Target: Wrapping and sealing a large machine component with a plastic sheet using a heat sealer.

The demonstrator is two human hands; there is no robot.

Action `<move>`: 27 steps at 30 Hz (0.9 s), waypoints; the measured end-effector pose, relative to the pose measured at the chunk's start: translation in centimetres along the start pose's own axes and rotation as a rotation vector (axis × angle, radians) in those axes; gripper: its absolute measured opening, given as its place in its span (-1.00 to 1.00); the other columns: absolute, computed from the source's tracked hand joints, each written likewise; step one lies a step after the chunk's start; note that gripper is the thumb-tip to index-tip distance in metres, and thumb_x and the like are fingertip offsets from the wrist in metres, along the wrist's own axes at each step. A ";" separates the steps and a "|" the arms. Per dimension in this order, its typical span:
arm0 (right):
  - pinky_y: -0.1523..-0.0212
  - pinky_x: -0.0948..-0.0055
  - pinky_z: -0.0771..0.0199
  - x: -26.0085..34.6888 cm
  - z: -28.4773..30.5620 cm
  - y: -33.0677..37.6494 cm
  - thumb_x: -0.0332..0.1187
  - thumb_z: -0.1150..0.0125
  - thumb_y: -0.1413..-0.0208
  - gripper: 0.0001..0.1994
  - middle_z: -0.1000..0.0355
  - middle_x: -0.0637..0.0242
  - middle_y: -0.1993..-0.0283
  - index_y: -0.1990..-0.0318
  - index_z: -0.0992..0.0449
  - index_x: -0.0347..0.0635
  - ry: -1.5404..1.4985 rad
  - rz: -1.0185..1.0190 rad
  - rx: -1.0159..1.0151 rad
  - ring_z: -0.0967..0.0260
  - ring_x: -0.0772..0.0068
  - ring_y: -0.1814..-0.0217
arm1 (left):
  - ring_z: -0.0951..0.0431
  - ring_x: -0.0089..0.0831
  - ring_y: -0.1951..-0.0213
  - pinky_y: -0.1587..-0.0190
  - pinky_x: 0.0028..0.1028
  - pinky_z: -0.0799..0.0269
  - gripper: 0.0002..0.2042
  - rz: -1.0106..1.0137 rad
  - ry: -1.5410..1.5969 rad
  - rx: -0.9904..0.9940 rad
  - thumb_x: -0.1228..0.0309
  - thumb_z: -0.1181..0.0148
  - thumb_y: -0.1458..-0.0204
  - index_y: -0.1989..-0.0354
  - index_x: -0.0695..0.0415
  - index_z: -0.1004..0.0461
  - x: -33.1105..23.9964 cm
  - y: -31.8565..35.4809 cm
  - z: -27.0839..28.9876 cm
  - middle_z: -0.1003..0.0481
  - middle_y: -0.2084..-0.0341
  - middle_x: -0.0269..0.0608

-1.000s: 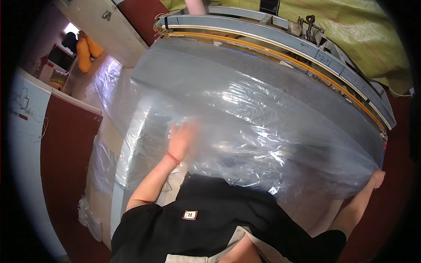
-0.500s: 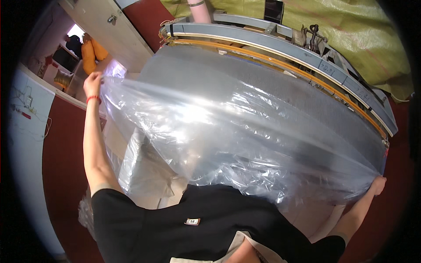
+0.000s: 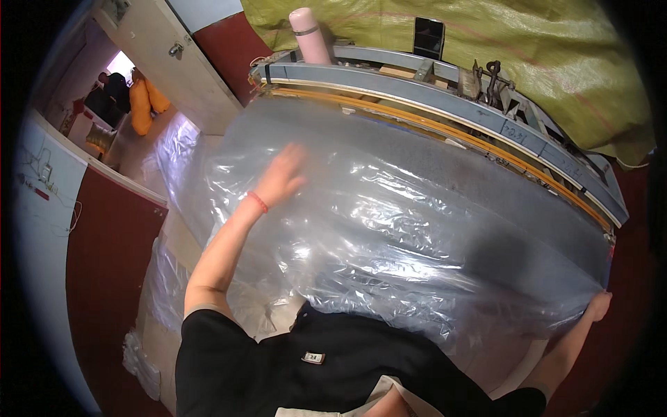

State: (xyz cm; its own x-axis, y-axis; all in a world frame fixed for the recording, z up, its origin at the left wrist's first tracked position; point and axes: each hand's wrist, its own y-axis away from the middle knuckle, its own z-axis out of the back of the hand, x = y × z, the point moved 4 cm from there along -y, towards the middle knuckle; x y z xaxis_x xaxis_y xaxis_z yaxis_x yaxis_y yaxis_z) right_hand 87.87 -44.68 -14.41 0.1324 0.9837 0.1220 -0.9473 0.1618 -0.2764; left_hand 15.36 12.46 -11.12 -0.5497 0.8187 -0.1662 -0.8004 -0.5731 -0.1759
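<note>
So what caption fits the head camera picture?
Left hand smooths a clear plastic sheet; right hand grips its edge.

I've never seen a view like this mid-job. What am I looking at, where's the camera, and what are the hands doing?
There is no machine here: a person works with bare hands, filmed by a fisheye camera on their head looking down, so straight edges bend. A large clear plastic sheet is spread over a big table with a grey metal frame along its far edge. The left hand, with a red wristband, lies on the sheet, blurred. The right hand grips the sheet's corner. A pink flask stands on the frame.
</note>
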 end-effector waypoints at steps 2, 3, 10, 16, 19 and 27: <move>0.16 0.09 -0.30 -0.2 -0.2 -0.3 -0.17 0.22 -0.09 -0.64 -0.35 0.07 0.08 0.06 -0.32 -0.14 0.006 0.005 -0.010 -0.30 -0.01 0.07 | 0.08 -0.15 -0.24 -0.19 -0.15 0.12 -0.42 0.141 -0.140 0.032 0.19 0.00 -0.01 -0.18 0.14 -0.02 2.1 -0.8 -0.1 0.01 -0.20 -0.09; 0.16 0.09 -0.30 -0.3 -0.3 -0.4 -0.17 0.22 -0.09 -0.64 -0.35 0.07 0.08 0.06 -0.32 -0.14 -0.002 0.004 -0.013 -0.30 -0.01 0.07 | -0.05 -0.14 -0.19 -0.16 -0.18 0.04 -0.48 0.076 -0.231 -0.151 0.25 -0.12 0.08 -0.08 0.13 -0.19 2.1 -1.2 0.5 -0.15 -0.11 -0.11; 0.17 0.11 -0.30 -1.7 -1.0 -2.1 -0.09 0.21 -0.08 -0.60 -0.37 0.05 0.11 0.15 -0.41 -0.19 -0.062 -0.017 -0.034 -0.30 -0.02 0.08 | -0.33 -0.26 0.18 0.00 -0.24 -0.12 -0.84 0.009 -0.069 -0.377 0.39 -0.26 0.26 0.53 0.11 -0.39 3.5 -2.1 0.5 -0.39 0.41 -0.27; 0.20 0.40 -0.33 -7.0 -2.8 -5.0 -0.08 -0.08 -0.01 -0.61 -0.45 0.21 0.24 0.21 -0.46 -0.27 -0.792 0.024 -0.113 -0.36 0.34 0.26 | -0.39 -0.27 0.38 0.04 -0.25 -0.13 -0.84 0.096 -0.121 -0.479 0.37 -0.23 0.23 0.60 0.14 -0.39 3.8 -5.7 0.7 -0.39 0.63 -0.24; 0.22 0.50 -0.32 -10.3 -2.4 -5.5 -0.14 -0.18 0.03 -0.65 -0.43 0.32 0.28 0.26 -0.48 -0.28 -1.268 -0.005 -0.041 -0.31 0.51 0.28 | -0.40 -0.28 0.42 0.18 -0.35 -0.25 -0.85 0.150 -0.126 -0.404 0.37 -0.24 0.24 0.61 0.14 -0.40 2.7 -7.1 0.3 -0.39 0.66 -0.23; 0.19 0.51 -0.34 -13.5 3.1 -3.6 -0.25 -0.21 0.04 -0.73 -0.43 0.33 0.29 0.25 -0.48 -0.25 -1.352 -0.013 -0.093 -0.33 0.50 0.28 | -0.38 -0.23 0.36 0.32 -0.36 -0.30 -0.86 0.120 0.166 -0.468 0.42 -0.23 0.25 0.48 0.12 -0.43 2.0 -6.2 0.1 -0.39 0.51 -0.17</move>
State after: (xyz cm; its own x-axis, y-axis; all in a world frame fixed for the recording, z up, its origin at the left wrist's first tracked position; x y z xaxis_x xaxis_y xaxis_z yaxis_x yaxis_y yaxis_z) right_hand 88.61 -58.83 -12.11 -0.2976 0.1440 0.9438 -0.9180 0.2281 -0.3242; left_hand 19.15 17.65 -10.31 -0.5557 0.7507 -0.3571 -0.5200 -0.6491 -0.5552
